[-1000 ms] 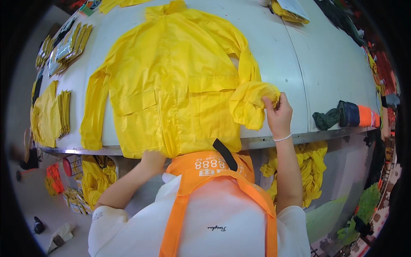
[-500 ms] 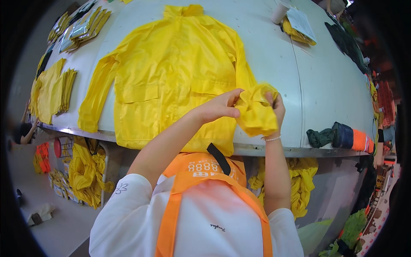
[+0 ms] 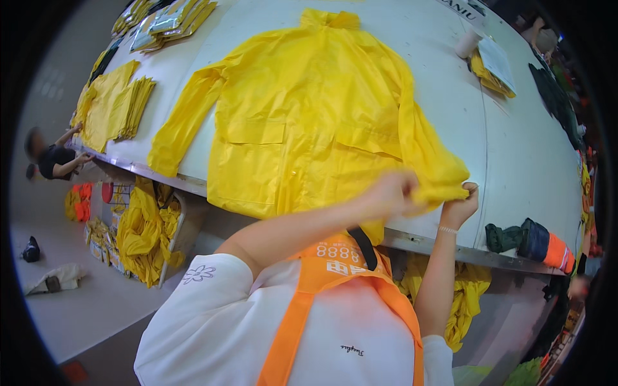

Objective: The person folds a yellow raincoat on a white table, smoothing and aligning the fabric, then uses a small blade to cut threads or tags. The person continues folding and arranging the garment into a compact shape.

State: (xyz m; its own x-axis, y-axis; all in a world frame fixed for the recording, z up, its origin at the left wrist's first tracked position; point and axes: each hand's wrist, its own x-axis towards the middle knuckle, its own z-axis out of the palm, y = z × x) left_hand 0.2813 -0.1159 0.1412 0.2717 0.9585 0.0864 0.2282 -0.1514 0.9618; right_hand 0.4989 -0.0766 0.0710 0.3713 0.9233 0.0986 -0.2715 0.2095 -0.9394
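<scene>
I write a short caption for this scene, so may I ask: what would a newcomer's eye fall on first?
Probably the large yellow jacket, spread across the middle of the pale table. Next, the right hand, gripping the end of its sleeve at the picture's right, with the left hand blurred nearby. Below, the bright orange apron stands out over the white shirt.

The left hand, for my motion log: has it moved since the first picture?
Yes: against the tabletop seam, the left hand has moved rightward, closer to it, and is now near the right hand.
</scene>
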